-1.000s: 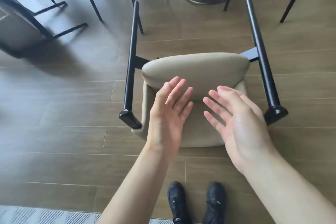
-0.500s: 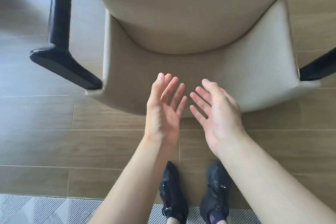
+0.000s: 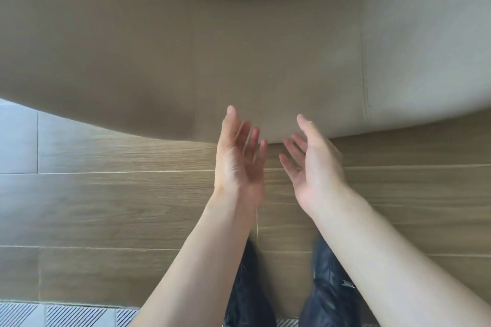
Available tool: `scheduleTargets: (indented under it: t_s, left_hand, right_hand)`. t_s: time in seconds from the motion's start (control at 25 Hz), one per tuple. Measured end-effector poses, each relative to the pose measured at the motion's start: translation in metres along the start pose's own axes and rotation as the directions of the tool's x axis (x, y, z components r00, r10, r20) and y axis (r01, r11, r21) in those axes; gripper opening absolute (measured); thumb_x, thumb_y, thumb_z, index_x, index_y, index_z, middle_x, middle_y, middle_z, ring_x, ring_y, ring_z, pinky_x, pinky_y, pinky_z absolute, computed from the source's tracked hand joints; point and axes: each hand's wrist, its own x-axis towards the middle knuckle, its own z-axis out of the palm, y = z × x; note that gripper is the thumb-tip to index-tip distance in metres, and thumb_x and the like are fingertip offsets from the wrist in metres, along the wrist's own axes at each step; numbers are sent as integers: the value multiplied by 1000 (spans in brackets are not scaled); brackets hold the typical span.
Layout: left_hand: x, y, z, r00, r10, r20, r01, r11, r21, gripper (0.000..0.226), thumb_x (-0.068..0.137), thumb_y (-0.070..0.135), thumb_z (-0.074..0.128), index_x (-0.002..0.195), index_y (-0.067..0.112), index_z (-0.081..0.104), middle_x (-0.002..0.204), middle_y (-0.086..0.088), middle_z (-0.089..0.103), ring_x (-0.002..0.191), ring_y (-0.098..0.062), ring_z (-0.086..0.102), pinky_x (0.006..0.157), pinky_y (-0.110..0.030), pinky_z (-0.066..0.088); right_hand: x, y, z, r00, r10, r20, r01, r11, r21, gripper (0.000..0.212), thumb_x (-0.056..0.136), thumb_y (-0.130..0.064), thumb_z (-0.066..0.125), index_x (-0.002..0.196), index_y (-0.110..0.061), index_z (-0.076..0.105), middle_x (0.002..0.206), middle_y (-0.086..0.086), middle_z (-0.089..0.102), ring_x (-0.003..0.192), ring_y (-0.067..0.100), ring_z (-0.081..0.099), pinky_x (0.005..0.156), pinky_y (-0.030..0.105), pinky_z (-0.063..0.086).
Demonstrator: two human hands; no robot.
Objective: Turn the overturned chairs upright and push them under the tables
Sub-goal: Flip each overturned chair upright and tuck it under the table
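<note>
The beige upholstered chair (image 3: pixel 239 48) fills the whole upper half of the view, its padded surface curving across from edge to edge, with a rounded cushion seam at the top and a vertical stitch line on the right. Its lower edge sweeps just above the wooden floor (image 3: pixel 106 207), dipping lowest near the middle. The left hand (image 3: pixel 237 164) and the right hand (image 3: pixel 313 167) reach forward side by side just below that edge, palms turned toward each other and fingers spread; each grip is apart and holds nothing. The left fingertips (image 3: pixel 231 111) and the right fingertips (image 3: pixel 301 118) overlap the chair's lower edge in the picture, but whether they touch the fabric cannot be told. A narrow gap separates the two hands. Bare floor planks lie open to the left and right of the forearms. Dark shoes (image 3: pixel 247 295) stand close under the arms, and a striped rug (image 3: pixel 66 316) runs along the bottom left edge.
</note>
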Motion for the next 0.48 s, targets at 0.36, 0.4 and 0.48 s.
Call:
scheduleTargets:
  t_s: [0.36, 0.4, 0.48]
  left_hand:
    - [67, -46, -17, 993, -71, -91, 68, 997, -41, 45, 86, 45, 76, 116, 15, 60, 123, -3, 62, 114, -13, 62, 97, -30, 48]
    - [72, -49, -16, 992, -64, -111, 60, 997, -38, 53, 86, 45, 77, 125, 15, 57, 125, -3, 61, 114, -12, 61, 97, -30, 47]
    - [83, -56, -16, 989, -52, -141, 49, 999, -23, 70, 83, 46, 80, 139, 19, 47, 133, -2, 58, 121, -12, 58, 100, -30, 46]
  right_hand:
    - [67, 32, -9, 998, 43, -52, -41, 998, 40, 51, 79, -41, 82, 119, -19, 59, 118, -1, 66, 107, 8, 66, 84, 28, 58]
    - [74, 32, -9, 998, 40, -54, -37, 998, 47, 51, 79, -41, 82, 118, -19, 59, 118, 0, 66, 108, 8, 66, 86, 29, 58]
    - [88, 36, -9, 998, 36, -52, -32, 997, 69, 53, 78, -40, 83, 119, -17, 58, 119, 1, 66, 108, 9, 67, 88, 30, 58]
